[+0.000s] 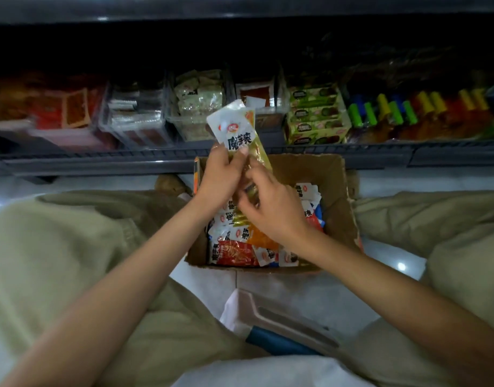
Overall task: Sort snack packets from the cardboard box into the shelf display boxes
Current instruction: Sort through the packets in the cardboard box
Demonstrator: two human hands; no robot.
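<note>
One cardboard box [335, 191] stood below the front edge of the shelf [100, 160]. My two hands, left [220, 177] and right [271, 208], held two packets between them: one white packet [229, 127] and one yellow packet [259, 152]. More than ten loose packets [232, 252] lay in the box, overlapped beyond exact counting. Along the shelf's front edge I counted three clear display boxes [184, 127] and four stacked green cartons [314, 118].
</note>
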